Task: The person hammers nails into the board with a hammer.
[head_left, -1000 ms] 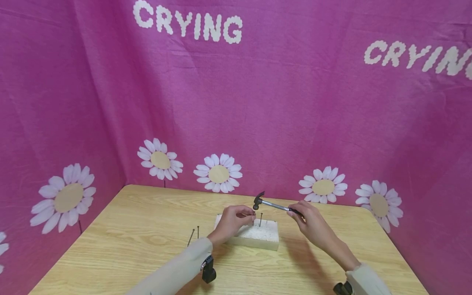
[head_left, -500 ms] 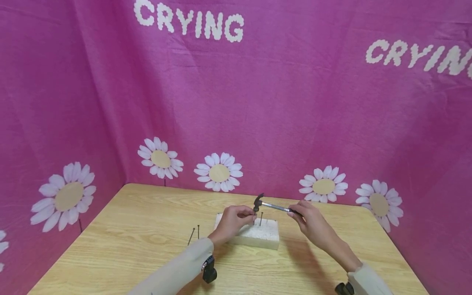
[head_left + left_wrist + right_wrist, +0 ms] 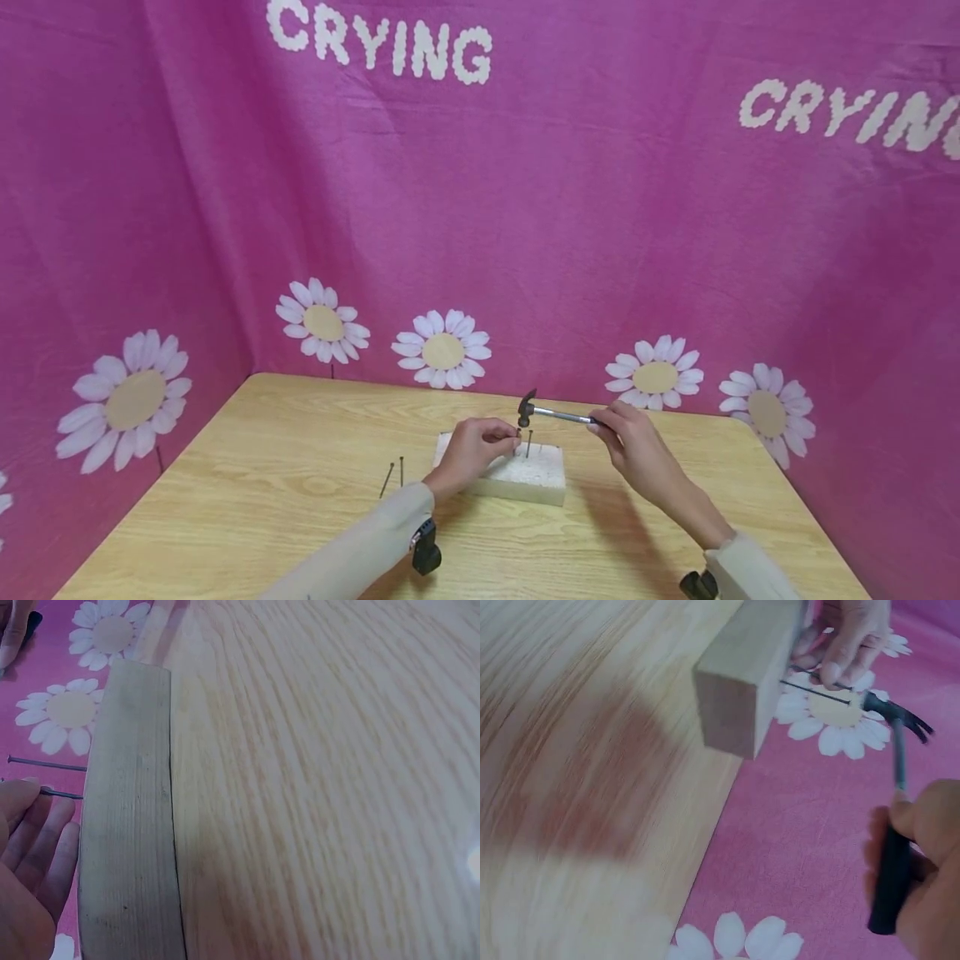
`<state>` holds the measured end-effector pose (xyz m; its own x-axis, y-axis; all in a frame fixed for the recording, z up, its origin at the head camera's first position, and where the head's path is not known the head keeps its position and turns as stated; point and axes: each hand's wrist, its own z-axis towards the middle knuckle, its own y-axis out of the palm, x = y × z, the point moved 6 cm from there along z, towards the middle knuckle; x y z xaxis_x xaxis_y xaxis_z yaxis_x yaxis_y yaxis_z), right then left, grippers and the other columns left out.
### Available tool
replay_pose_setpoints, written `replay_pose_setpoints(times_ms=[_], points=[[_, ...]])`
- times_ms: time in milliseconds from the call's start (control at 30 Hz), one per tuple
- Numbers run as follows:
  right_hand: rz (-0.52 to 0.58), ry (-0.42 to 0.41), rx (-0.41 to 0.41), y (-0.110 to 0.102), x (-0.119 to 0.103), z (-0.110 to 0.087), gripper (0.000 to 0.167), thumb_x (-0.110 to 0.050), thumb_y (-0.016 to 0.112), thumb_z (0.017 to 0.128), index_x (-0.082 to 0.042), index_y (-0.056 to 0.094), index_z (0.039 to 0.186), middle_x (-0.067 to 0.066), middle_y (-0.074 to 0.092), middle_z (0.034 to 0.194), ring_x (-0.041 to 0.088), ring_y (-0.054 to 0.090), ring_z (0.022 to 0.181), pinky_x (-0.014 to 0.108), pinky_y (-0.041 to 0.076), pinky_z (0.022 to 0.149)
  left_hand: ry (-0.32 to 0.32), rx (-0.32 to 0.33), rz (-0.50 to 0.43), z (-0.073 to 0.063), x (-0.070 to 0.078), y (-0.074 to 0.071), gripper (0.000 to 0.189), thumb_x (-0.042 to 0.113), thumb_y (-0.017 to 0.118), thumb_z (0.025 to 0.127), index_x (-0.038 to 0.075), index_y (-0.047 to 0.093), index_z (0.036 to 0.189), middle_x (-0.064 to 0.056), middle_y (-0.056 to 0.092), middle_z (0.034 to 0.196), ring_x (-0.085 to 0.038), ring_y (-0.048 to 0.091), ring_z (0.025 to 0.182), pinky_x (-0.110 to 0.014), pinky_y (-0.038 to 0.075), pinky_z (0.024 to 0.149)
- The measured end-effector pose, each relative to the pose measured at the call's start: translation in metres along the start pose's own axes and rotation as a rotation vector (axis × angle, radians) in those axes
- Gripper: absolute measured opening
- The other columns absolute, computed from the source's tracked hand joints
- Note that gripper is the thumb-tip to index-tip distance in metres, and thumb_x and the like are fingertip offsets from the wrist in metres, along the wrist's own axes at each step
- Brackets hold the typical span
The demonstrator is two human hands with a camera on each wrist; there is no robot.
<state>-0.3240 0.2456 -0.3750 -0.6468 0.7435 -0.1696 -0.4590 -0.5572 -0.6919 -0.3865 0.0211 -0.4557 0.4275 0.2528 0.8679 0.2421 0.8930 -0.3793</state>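
A pale wooden block (image 3: pixel 517 485) lies on the table, its side facing the left wrist camera. Against its top face, my left hand (image 3: pixel 471 450) pinches a dark nail (image 3: pixel 61 795) between thumb and fingertips. Close to the right of it a second nail (image 3: pixel 529 444) stands upright in the block, untouched. My right hand (image 3: pixel 637 448) grips the black handle (image 3: pixel 891 889) of a small claw hammer (image 3: pixel 558 415). The hammer's dark head hangs just over the pinched nail, striking face down and claw up.
Two more nails (image 3: pixel 386 480) show on the wooden table (image 3: pixel 300 500), left of the block near my left sleeve. A pink cloth (image 3: pixel 525 208) with printed daisies hangs behind and along both sides of the table.
Half a second ago the hammer head dipped onto the pinched nail; now it is raised slightly above it. My left hand and the block stay in place.
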Motion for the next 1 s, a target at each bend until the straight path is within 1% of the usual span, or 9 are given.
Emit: replay_pose_setpoints(times_ms=[133, 333, 500, 600, 667, 733, 800, 900, 1000], points=[[0.081, 0.061, 0.098, -0.004, 0.002, -0.002, 0.011, 0.008, 0.075, 0.091, 0.003, 0.075, 0.1, 0.0, 0.062, 0.085, 0.006, 0.049, 0.074, 0.018, 0.043, 0.063, -0.025, -0.003, -0.029, -0.002, -0.003, 0.0, 0.013, 0.015, 0.074, 0.099, 0.01, 0.081, 0.109, -0.003, 0.08, 0.106, -0.014, 0.072, 0.094, -0.021, 0.055, 0.085], [0.016, -0.034, 0.021, 0.004, -0.006, 0.0, 0.013, 0.009, 0.079, 0.086, 0.001, 0.075, 0.096, -0.002, 0.059, 0.081, 0.006, 0.047, 0.073, 0.022, 0.043, 0.06, -0.018, -0.001, -0.029, 0.0, -0.004, 0.001, 0.015, 0.011, 0.073, 0.099, 0.002, 0.08, 0.109, -0.008, 0.08, 0.105, -0.017, 0.073, 0.093, -0.02, 0.056, 0.082], [0.067, 0.038, 0.097, -0.001, -0.003, 0.003, 0.012, 0.008, 0.076, 0.09, 0.002, 0.075, 0.1, 0.001, 0.062, 0.086, 0.007, 0.05, 0.076, 0.021, 0.045, 0.063, -0.02, 0.006, -0.038, 0.0, -0.011, 0.002, 0.015, 0.013, 0.074, 0.099, 0.004, 0.08, 0.11, -0.005, 0.08, 0.104, -0.012, 0.073, 0.091, -0.019, 0.056, 0.08], [0.074, 0.03, 0.037, 0.002, -0.004, 0.004, 0.01, 0.007, 0.075, 0.091, 0.001, 0.074, 0.1, 0.0, 0.061, 0.084, 0.005, 0.048, 0.074, 0.02, 0.045, 0.06, -0.023, 0.009, -0.038, 0.0, -0.011, 0.001, 0.015, 0.013, 0.074, 0.099, 0.004, 0.08, 0.109, -0.005, 0.08, 0.103, -0.01, 0.072, 0.089, -0.019, 0.056, 0.08], [0.037, -0.015, -0.024, 0.005, -0.005, 0.003, 0.009, 0.005, 0.076, 0.09, -0.001, 0.074, 0.096, -0.003, 0.058, 0.081, 0.005, 0.047, 0.072, 0.022, 0.044, 0.059, -0.013, 0.014, -0.039, 0.0, -0.01, 0.0, 0.015, 0.012, 0.074, 0.098, 0.002, 0.08, 0.108, -0.006, 0.08, 0.102, -0.011, 0.072, 0.089, -0.02, 0.056, 0.08], [0.002, -0.05, -0.05, 0.006, -0.006, 0.002, 0.01, 0.005, 0.078, 0.088, -0.001, 0.073, 0.094, -0.004, 0.057, 0.08, 0.005, 0.046, 0.072, 0.022, 0.043, 0.059, -0.015, 0.015, -0.037, 0.0, -0.01, 0.0, 0.016, 0.011, 0.075, 0.098, 0.0, 0.08, 0.107, -0.008, 0.08, 0.101, -0.01, 0.072, 0.087, -0.02, 0.055, 0.079], [0.007, -0.047, -0.013, 0.002, -0.005, 0.002, 0.011, 0.006, 0.077, 0.088, -0.001, 0.073, 0.096, -0.003, 0.058, 0.081, 0.005, 0.046, 0.072, 0.021, 0.042, 0.06, -0.014, 0.018, -0.029, 0.0, -0.01, 0.0, 0.015, 0.012, 0.075, 0.098, 0.001, 0.081, 0.106, -0.007, 0.08, 0.101, -0.008, 0.071, 0.086, -0.02, 0.055, 0.078], [0.069, -0.001, 0.089, -0.007, -0.002, 0.001, 0.013, 0.009, 0.075, 0.089, 0.002, 0.073, 0.1, -0.001, 0.059, 0.083, 0.006, 0.046, 0.071, 0.018, 0.04, 0.06, -0.03, 0.011, -0.026, 0.0, -0.011, 0.001, 0.014, 0.013, 0.075, 0.098, 0.004, 0.081, 0.106, -0.005, 0.08, 0.103, -0.006, 0.071, 0.086, -0.018, 0.055, 0.078], [0.076, 0.001, 0.086, -0.006, -0.001, 0.002, 0.012, 0.009, 0.075, 0.09, 0.002, 0.073, 0.1, -0.001, 0.059, 0.083, 0.006, 0.046, 0.071, 0.017, 0.04, 0.059, -0.027, 0.01, -0.026, 0.0, -0.009, 0.0, 0.013, 0.013, 0.074, 0.098, 0.006, 0.082, 0.107, -0.004, 0.08, 0.104, -0.007, 0.071, 0.088, -0.019, 0.055, 0.079]])
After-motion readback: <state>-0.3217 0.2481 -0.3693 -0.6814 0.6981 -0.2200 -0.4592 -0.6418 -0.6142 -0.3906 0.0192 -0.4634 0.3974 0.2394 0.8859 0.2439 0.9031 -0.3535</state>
